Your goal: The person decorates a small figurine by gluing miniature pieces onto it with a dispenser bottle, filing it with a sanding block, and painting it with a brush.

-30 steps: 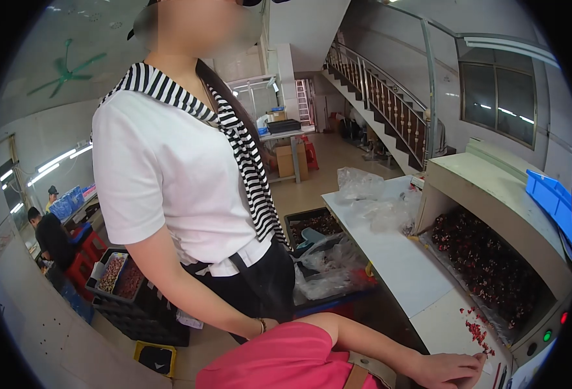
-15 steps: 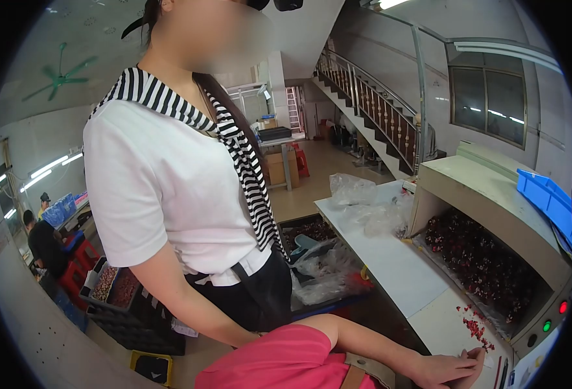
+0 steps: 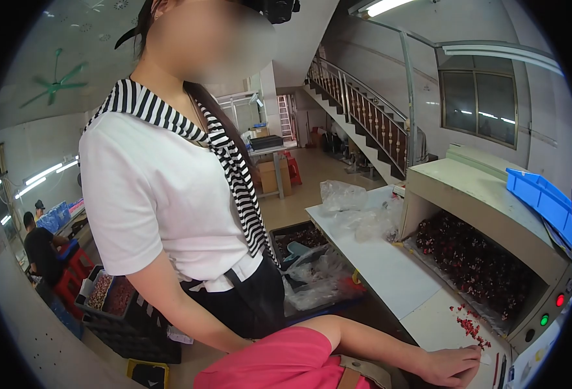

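My left hand [image 3: 453, 367] comes out of a pink sleeve [image 3: 273, 360] and rests low over the white tabletop [image 3: 422, 318]. Its fingers are bent down and pressed together, and whatever they may hold is hidden under them. Small red pieces [image 3: 470, 325] lie loose on the tabletop just beyond the fingertips. Slim pen-like sticks [image 3: 503, 369] lie right of the hand. My right hand does not show.
A cream machine [image 3: 487, 194] with lit buttons holds many small dark red pieces [image 3: 474, 259]. A blue bin [image 3: 542, 201] sits on top. Clear plastic bags [image 3: 370, 217] lie behind. A person in a white shirt [image 3: 150, 188] stands close at left, near black crates [image 3: 130, 330].
My left hand's fingers have turned downward and curled closer to the tabletop; before, they pointed right and slightly up. The view has shifted slightly.
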